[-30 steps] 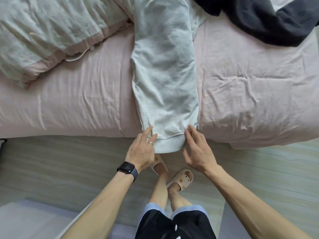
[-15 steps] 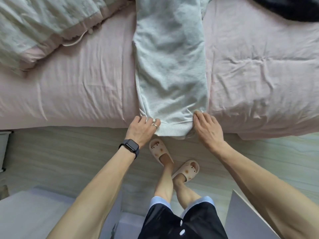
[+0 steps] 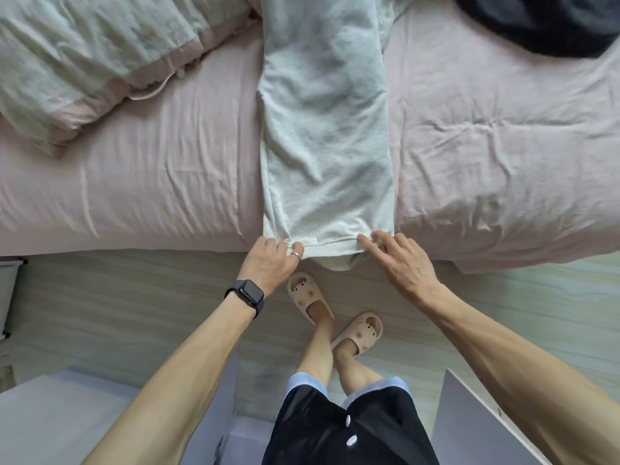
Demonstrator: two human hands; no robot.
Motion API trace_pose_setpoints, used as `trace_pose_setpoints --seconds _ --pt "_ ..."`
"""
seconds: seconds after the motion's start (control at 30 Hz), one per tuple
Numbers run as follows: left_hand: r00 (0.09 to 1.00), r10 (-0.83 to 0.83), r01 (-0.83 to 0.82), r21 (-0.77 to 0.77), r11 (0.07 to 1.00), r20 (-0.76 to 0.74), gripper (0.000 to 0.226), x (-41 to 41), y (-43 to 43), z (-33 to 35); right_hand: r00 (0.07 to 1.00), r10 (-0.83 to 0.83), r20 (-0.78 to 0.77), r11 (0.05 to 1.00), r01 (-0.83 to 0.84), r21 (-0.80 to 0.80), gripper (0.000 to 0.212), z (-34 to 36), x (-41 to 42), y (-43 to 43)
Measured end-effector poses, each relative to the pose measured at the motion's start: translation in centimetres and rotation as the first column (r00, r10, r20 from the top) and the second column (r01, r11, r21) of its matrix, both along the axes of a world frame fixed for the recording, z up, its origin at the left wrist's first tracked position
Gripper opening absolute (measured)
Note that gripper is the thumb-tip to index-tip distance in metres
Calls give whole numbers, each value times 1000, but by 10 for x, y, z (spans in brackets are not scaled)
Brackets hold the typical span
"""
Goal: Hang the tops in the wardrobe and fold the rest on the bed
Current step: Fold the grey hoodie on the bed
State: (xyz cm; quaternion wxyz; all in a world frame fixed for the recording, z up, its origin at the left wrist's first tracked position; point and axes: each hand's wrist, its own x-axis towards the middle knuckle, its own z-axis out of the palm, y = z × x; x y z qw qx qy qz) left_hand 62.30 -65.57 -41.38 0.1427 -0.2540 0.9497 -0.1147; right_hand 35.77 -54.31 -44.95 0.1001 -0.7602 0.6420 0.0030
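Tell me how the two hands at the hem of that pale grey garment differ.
The left hand pinches its hem corner with curled fingers; the right hand only touches its corner with straighter, spread fingers. The left hand wears a ring and a wrist watch; the right hand is bare. Both meet the ribbed hem of the pale grey garment at the edge of the bed.

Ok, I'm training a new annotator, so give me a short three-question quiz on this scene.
1. True or false: the grey garment hangs on a hanger.
2. Which wrist wears the watch? A: left. B: right.
3. Fill in: the dark garment lies at the far ____ of the bed, as the person sees it.
Key: 1 false; 2 A; 3 right.
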Motion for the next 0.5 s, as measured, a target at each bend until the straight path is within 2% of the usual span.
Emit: trace_pose_setpoints --seconds 0.13,0.2,0.3,0.4,0.5 --pt "1000 2 -2 11 1000 9 29 1 2 25 999 -37 21 999 37 29 64 35 0 -6" --pt "997 -13 8 62 998 82 33 4 12 48 997 -58 48 994 53 90 58 61 3 1" --pt "982 -22 -18 209 978 186 41 7 33 78 996 -87 32 958 75 277 55 87 4 17" --pt "945 34 -157 358 920 326 44 10 59 109 993 -104 63 901 67 428 62 120 6 38" --pt "939 37 -186 417 890 341 49 10 68 134 985 -130 113 841 50 538 60 143 9 50"
